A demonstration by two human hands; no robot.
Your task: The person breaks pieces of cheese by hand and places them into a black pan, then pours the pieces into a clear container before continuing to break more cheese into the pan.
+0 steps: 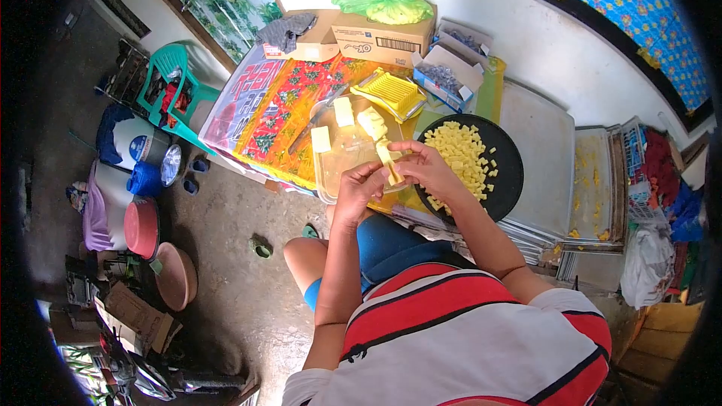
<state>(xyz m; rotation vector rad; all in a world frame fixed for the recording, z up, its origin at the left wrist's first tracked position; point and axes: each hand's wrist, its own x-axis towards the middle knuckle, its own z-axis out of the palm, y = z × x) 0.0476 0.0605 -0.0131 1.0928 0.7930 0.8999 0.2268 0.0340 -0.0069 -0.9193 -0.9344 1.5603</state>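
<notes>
Both hands meet over the near edge of a clear shallow tray (328, 180). My left hand (362, 186) and my right hand (418, 168) pinch a narrow pale-yellow strip (386, 155) between their fingertips. Just beyond the fingers lies a pile of pale-yellow pieces (372, 124). Two pale-yellow blocks, one upper (344, 111) and one lower (321, 139), are in the tray's left part. Right of my right hand, a round black pan (511, 173) holds many small yellow cubes (460, 152). A yellow slotted slicer (389, 93) rests behind the tray. A long knife (304, 135) lies at the tray's left.
Cardboard boxes (380, 39) with a green plastic bag (387, 1) stand at the table's back, beside open small boxes (445, 79). Metal trays (534, 158) are stacked at right. A green chair (184, 94) and basins (141, 227) are on the left.
</notes>
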